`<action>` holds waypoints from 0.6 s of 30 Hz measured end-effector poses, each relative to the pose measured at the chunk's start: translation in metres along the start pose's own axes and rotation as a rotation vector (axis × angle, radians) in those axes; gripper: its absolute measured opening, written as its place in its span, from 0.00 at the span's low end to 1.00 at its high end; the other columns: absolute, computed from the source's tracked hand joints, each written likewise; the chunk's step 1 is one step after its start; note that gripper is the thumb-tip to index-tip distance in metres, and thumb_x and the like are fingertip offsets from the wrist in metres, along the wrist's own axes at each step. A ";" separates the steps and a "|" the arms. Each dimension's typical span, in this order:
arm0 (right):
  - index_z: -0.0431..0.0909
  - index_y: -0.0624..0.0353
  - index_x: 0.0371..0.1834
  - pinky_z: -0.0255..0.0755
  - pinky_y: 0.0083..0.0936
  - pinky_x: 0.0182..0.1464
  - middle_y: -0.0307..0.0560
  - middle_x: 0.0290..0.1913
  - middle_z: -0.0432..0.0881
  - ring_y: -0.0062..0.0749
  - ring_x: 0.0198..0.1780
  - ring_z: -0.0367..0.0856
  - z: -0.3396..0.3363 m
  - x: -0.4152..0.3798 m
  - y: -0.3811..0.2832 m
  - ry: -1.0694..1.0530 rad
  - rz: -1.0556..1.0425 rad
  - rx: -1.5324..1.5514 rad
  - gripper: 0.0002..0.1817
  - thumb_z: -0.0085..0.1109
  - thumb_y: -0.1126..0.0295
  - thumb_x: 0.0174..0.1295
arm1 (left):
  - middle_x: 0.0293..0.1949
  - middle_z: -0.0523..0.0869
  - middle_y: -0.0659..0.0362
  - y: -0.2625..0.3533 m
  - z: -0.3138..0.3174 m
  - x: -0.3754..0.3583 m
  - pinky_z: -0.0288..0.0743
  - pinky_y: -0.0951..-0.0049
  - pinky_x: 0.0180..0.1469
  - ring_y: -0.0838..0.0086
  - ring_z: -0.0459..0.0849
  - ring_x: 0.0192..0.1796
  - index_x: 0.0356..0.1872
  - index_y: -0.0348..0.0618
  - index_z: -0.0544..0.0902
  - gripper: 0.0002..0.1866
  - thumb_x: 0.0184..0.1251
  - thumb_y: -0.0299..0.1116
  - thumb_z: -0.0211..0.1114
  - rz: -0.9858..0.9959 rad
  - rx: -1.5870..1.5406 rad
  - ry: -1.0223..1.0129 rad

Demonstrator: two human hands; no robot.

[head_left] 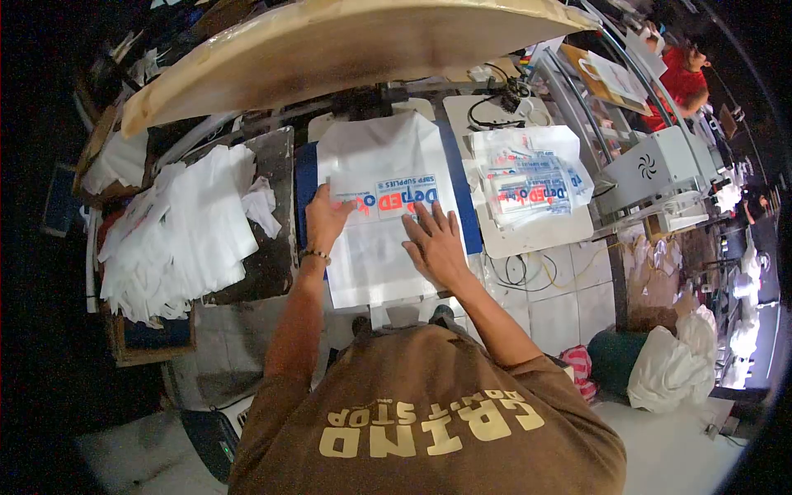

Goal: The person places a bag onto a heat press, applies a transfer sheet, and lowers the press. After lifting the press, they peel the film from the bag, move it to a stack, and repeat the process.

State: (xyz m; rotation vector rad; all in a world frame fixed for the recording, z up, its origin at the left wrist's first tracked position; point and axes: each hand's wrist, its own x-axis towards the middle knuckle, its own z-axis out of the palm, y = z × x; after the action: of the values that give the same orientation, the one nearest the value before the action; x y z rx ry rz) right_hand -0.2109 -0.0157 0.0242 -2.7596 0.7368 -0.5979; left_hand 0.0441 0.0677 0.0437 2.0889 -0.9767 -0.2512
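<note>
A flat white sheet (379, 276), fabric-like, lies over a dark blue pad (459, 165) in front of me. Near its middle is red and blue lettering (388, 200) that reads "DepED" and "SBFP SUPPLIES", upside down from here; it seems to be on a clear film, whose edges are hard to make out. My left hand (328, 219), with a bracelet at the wrist, rests at the sheet's left side, thumb and forefinger apart beside the print. My right hand (436, 246) lies with spread fingers on the right end of the lettering, partly covering it.
Left stands a pile of white pieces (186, 219). A stack of printed sheets (536, 181) lies on a pale board (540, 243) at right. A large padded board (355, 54) hangs over the far side. Cables (511, 99), a grey machine (652, 169) and a person in red (685, 82) are further right.
</note>
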 end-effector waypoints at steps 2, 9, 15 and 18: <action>0.74 0.50 0.71 0.50 0.67 0.75 0.54 0.78 0.62 0.62 0.79 0.55 -0.001 0.002 0.001 0.000 0.010 0.002 0.28 0.57 0.53 0.70 | 0.52 0.86 0.42 0.010 -0.016 -0.004 0.77 0.58 0.58 0.52 0.84 0.56 0.57 0.35 0.80 0.30 0.56 0.40 0.78 0.043 0.143 -0.081; 0.73 0.50 0.71 0.50 0.68 0.74 0.56 0.78 0.62 0.64 0.78 0.56 -0.011 0.007 0.007 -0.018 -0.011 0.037 0.31 0.59 0.50 0.68 | 0.48 0.89 0.51 0.238 -0.214 -0.007 0.83 0.64 0.52 0.60 0.89 0.50 0.50 0.38 0.87 0.19 0.56 0.27 0.78 0.973 0.010 -0.855; 0.74 0.51 0.71 0.46 0.65 0.76 0.54 0.79 0.62 0.65 0.79 0.54 -0.006 0.004 0.010 -0.002 -0.013 0.069 0.32 0.61 0.50 0.66 | 0.52 0.88 0.51 0.294 -0.351 0.118 0.80 0.66 0.59 0.68 0.87 0.51 0.60 0.42 0.81 0.21 0.67 0.36 0.67 0.598 0.346 0.389; 0.74 0.50 0.71 0.48 0.67 0.76 0.54 0.78 0.63 0.65 0.79 0.54 -0.005 0.003 0.012 0.033 -0.022 0.068 0.31 0.60 0.49 0.67 | 0.53 0.87 0.51 0.352 -0.313 0.171 0.80 0.66 0.59 0.68 0.87 0.52 0.61 0.42 0.81 0.23 0.66 0.38 0.68 0.662 0.449 0.333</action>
State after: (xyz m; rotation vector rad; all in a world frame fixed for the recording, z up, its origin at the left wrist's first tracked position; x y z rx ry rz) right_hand -0.2163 -0.0275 0.0262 -2.7053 0.6809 -0.6623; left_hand 0.1119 -0.0073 0.5342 1.9560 -1.5367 0.6856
